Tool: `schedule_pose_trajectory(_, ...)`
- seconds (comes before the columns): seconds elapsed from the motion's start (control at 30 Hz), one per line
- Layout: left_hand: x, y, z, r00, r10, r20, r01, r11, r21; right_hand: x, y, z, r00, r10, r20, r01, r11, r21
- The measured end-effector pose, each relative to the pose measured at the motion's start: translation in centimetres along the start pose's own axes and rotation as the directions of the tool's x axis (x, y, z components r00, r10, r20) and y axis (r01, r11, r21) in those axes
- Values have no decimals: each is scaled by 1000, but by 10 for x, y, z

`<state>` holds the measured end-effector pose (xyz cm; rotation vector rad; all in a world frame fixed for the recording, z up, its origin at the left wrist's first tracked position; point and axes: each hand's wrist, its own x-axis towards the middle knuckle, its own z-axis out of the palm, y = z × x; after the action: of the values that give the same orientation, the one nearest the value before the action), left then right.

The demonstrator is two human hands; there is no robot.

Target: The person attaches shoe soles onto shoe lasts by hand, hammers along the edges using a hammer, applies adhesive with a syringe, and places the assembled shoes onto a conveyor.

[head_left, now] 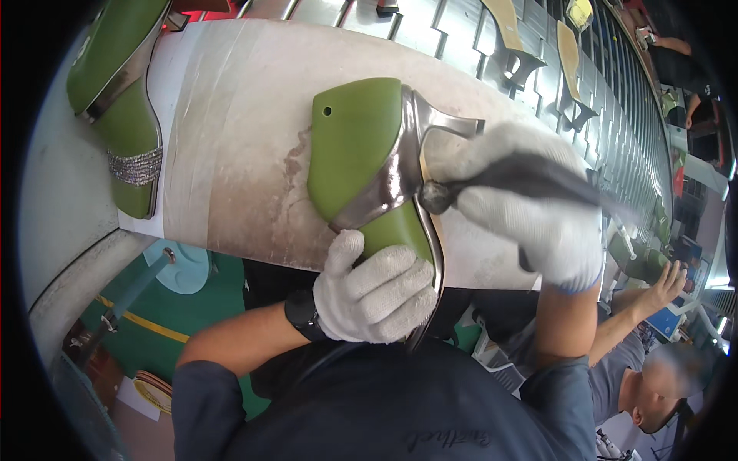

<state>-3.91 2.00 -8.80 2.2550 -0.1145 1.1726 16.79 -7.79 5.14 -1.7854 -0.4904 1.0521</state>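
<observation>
Clearly the work is mid-stroke — the left hand [374, 292], in a white knit glove, has its fingers curled tight round the toe end of a green shoe last [361, 146] that carries a silver high-heeled upper [400, 173], holding it tilted over the near edge of the white workbench [231, 115]; the right hand [538, 211], gloved the same way, has its fingers closed round the handle of a dark brush [461, 188], whose rounded tip touches the silver edge just beside the heel seat [430, 123]. Motion blur on the handle suggests the brush is moving; whether any coating already lies on the shoe cannot be told from this view, since no wet sheen stands apart from the metallic finish. Judged from where the tip sits, the stretch near the heel is being treated now, and the edge running toward the toe — partly hidden under the left glove — looks yet to be reached. Well to the left of the held shoe, a second green last [115, 100] with a glittering strap lies on the bench, untouched by either hand; beyond the held shoe, to its right, metal racks [615, 115] hold tan insoles, and another person's bare arm [638, 307] reaches in below them.
</observation>
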Motion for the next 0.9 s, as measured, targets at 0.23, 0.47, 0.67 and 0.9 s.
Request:
schedule_pose_trajectory(0.23, -7, 1, -7, 996, -5, 88, 2, 999, 35, -14, 22, 15, 975, -209, -79, 211, 977, 16)
schedule_pose_trajectory(0.47, 72, -47, -57, 852, -202, 483, 138, 977, 164, -39, 1, 0, 872, -397, -287, 405, 914, -34)
schedule_pose_trajectory(0.67, 66, -74, -37, 901, -174, 398, 159, 985, 70, -19, 17, 19, 944, -310, -116, 298, 948, -108)
schedule_pose_trajectory(0.9, 71, -68, -40, 873, -210, 440, 201, 977, 67, -8, 29, 22, 967, -175, -184, 214, 952, 218)
